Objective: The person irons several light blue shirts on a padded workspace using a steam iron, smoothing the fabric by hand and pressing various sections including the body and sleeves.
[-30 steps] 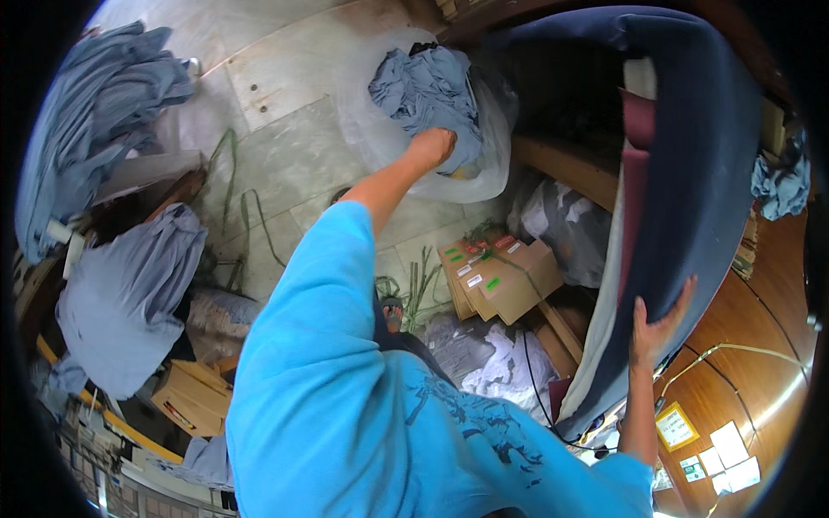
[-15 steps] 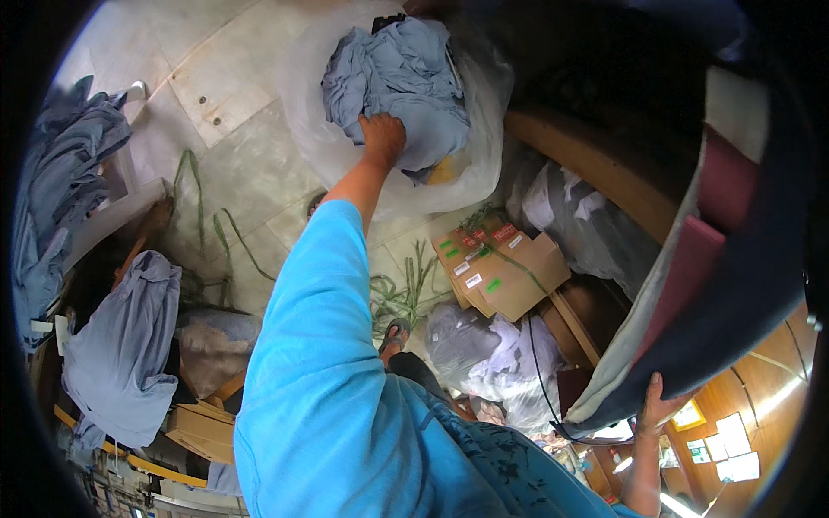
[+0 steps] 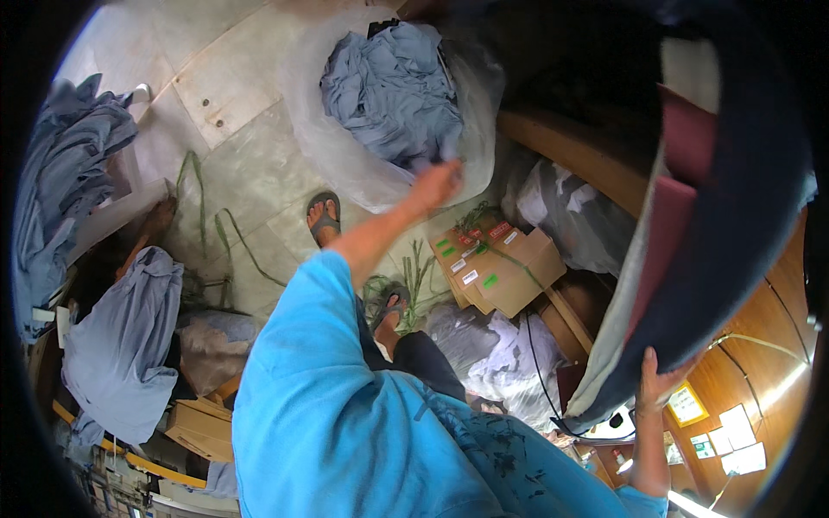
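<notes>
Brown cardboard boxes (image 3: 499,268) with green, red and white labels are seen at centre; yellow and white signs (image 3: 721,423) lie at lower right; grey-blue cloth (image 3: 393,91) is heaped in a clear bag (image 3: 319,129) at top, pinched by the left hand (image 3: 436,184); the right hand (image 3: 658,384) is spread against a dark padded cover (image 3: 734,224).

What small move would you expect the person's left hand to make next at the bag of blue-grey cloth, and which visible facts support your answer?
Probably a short reach forward and down to close the fingers on the cloth. The left hand is at the near edge of the blue-grey cloth pile in the clear plastic bag, fingers blurred, with no clear grip visible. The right hand is pressed against the dark blue cushion.
</notes>
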Motion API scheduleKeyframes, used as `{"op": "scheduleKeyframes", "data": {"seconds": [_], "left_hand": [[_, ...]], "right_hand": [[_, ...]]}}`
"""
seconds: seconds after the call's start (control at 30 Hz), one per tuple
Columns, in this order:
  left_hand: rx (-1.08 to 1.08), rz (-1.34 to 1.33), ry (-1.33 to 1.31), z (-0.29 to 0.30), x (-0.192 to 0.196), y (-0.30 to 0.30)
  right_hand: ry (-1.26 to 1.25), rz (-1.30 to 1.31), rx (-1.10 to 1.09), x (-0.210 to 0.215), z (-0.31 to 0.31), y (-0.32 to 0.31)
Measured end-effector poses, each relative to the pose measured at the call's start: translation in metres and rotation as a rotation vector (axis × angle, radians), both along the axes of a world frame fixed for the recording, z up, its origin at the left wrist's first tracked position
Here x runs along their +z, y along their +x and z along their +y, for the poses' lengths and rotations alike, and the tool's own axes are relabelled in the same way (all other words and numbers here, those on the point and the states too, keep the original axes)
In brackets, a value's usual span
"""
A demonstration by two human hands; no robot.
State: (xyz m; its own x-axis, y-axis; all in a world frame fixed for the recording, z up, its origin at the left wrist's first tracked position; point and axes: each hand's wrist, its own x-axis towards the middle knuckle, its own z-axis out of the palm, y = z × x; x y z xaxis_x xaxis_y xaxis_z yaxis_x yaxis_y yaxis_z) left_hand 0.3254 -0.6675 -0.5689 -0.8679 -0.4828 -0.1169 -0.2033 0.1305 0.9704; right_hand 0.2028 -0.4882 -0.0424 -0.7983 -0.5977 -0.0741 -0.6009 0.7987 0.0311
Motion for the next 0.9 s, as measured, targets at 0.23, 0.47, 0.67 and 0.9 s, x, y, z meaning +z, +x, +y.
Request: {"op": "scheduleKeyframes", "data": {"seconds": [0.23, 0.47, 0.67, 0.9], "left_hand": [[-0.203, 0.373, 0.594, 0.006, 0.374, 0.030], [-0.745, 0.768, 0.717, -0.012, 0.630, 0.003], [-0.727, 0.732, 0.669, -0.033, 0.775, -0.027], [-0.255, 0.604, 0.212, -0.152, 0.739, -0.154]], "right_hand": [[-0.151, 0.058, 0.276, -0.012, -0.033, -0.001], [0.188, 0.085, 0.345, -0.017, -0.037, -0.029], [-0.795, -0.623, -0.119, 0.007, 0.003, 0.004], [-1.567, -0.694, -0.151, 0.236, 0.101, -0.050]]}}
